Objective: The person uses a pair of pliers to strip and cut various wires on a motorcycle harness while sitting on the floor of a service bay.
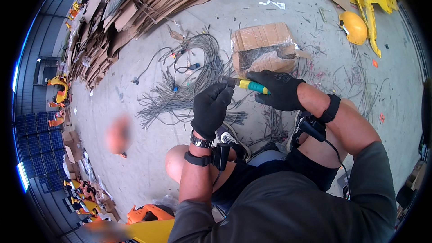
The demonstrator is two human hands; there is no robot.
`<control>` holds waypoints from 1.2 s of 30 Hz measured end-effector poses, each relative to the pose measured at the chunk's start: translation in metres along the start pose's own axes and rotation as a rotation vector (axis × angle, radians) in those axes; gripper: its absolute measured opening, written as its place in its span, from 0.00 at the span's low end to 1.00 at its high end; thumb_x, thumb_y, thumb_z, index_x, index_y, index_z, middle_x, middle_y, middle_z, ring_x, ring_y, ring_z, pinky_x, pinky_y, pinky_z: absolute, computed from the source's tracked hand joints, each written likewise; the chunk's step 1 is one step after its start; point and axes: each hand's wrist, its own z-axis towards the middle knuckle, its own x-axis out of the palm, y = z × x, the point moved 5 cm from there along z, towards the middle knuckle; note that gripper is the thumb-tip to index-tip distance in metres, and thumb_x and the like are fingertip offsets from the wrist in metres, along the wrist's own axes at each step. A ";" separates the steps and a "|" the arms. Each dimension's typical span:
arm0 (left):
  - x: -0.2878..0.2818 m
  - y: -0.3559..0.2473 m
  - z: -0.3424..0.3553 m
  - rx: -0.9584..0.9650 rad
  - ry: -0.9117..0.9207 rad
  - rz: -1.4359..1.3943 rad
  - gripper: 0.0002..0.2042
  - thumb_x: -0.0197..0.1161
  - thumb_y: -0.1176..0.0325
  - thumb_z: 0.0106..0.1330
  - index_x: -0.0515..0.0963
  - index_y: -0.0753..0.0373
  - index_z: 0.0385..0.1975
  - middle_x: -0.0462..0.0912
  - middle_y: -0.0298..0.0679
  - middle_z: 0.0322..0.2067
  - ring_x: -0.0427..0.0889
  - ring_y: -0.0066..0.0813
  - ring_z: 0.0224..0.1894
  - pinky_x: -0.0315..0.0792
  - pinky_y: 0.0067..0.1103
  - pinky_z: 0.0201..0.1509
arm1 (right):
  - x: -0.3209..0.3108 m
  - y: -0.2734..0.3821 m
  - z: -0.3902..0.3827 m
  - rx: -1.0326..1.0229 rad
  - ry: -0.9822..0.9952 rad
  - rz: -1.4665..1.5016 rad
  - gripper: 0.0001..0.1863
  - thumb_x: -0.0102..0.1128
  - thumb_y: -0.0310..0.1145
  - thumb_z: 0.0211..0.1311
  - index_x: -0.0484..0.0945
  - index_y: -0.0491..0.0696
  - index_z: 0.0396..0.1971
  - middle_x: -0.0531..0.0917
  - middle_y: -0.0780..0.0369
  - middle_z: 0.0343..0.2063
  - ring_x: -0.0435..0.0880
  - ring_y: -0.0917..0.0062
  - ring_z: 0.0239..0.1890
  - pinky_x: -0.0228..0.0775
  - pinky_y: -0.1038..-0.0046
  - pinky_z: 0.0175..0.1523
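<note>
Grey cables (191, 86) are heaped on the floor (144, 164), between the cardboard stack (148, 4) along its upper-left edge and the battered carton (265, 36); blue connectors (194, 66) are mixed in. Yellow-and-green-handled tool (255, 86) is gripped by the right hand (281, 91), fingers wrapped round the handle; its dark head is held right at the left hand (210, 110). Left fingers are curled tight, thumb against forefinger; whether a strand is pinched there can't be told. Main risk, as judged: left fingertips could be nipped or jabbed, head being that near. Heap looks tangled, so neighbouring strands could be dragged if one is pulled. Loose scraps (275, 126) are strewn between the feet; footing could be lost if stepped on.
</note>
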 end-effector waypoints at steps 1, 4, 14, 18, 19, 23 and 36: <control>0.001 0.001 -0.001 -0.012 -0.012 -0.015 0.10 0.62 0.67 0.65 0.82 0.69 0.34 0.75 0.31 0.18 0.70 0.16 0.22 0.65 0.19 0.27 | 0.001 0.000 -0.001 -0.009 0.007 -0.002 0.35 0.59 0.40 0.65 0.58 0.45 0.68 0.72 0.45 0.57 0.72 0.54 0.60 0.63 0.61 0.64; 0.001 0.004 -0.001 0.025 -0.040 -0.003 0.10 0.62 0.66 0.66 0.82 0.68 0.33 0.75 0.31 0.17 0.70 0.16 0.21 0.65 0.19 0.26 | 0.004 0.005 -0.002 0.004 0.031 -0.006 0.35 0.60 0.40 0.64 0.59 0.45 0.67 0.72 0.46 0.57 0.72 0.55 0.61 0.63 0.62 0.65; 0.006 -0.002 -0.003 0.065 -0.023 -0.157 0.11 0.60 0.65 0.70 0.81 0.68 0.33 0.74 0.32 0.14 0.70 0.16 0.16 0.62 0.17 0.20 | 0.007 0.004 -0.005 -0.094 -0.084 0.002 0.35 0.66 0.43 0.61 0.64 0.45 0.63 0.76 0.47 0.52 0.76 0.55 0.56 0.66 0.62 0.61; -0.003 0.001 -0.005 0.101 -0.051 -0.053 0.11 0.60 0.64 0.70 0.82 0.67 0.33 0.75 0.32 0.15 0.70 0.16 0.16 0.63 0.17 0.20 | 0.010 0.014 -0.001 -0.107 -0.052 0.080 0.30 0.66 0.45 0.61 0.68 0.45 0.57 0.79 0.50 0.45 0.80 0.59 0.47 0.72 0.64 0.52; -0.002 -0.001 -0.005 0.127 -0.061 0.027 0.12 0.60 0.64 0.69 0.82 0.67 0.32 0.76 0.37 0.16 0.72 0.20 0.18 0.66 0.21 0.23 | 0.013 0.013 0.000 -0.104 0.018 0.130 0.29 0.65 0.47 0.61 0.68 0.46 0.55 0.80 0.49 0.44 0.81 0.59 0.45 0.72 0.63 0.51; -0.001 -0.008 -0.010 0.160 -0.017 0.066 0.13 0.59 0.61 0.68 0.81 0.65 0.33 0.78 0.45 0.21 0.77 0.32 0.21 0.70 0.28 0.28 | 0.013 0.022 0.006 -0.010 0.155 0.319 0.20 0.63 0.44 0.63 0.71 0.45 0.45 0.79 0.58 0.31 0.80 0.79 0.31 0.72 0.71 0.36; 0.018 -0.009 -0.016 0.394 0.165 0.169 0.15 0.61 0.56 0.68 0.80 0.63 0.30 0.79 0.46 0.22 0.78 0.39 0.25 0.71 0.29 0.31 | 0.001 0.045 0.000 -0.001 0.080 0.689 0.18 0.59 0.34 0.66 0.72 0.41 0.51 0.78 0.64 0.34 0.77 0.82 0.31 0.73 0.77 0.39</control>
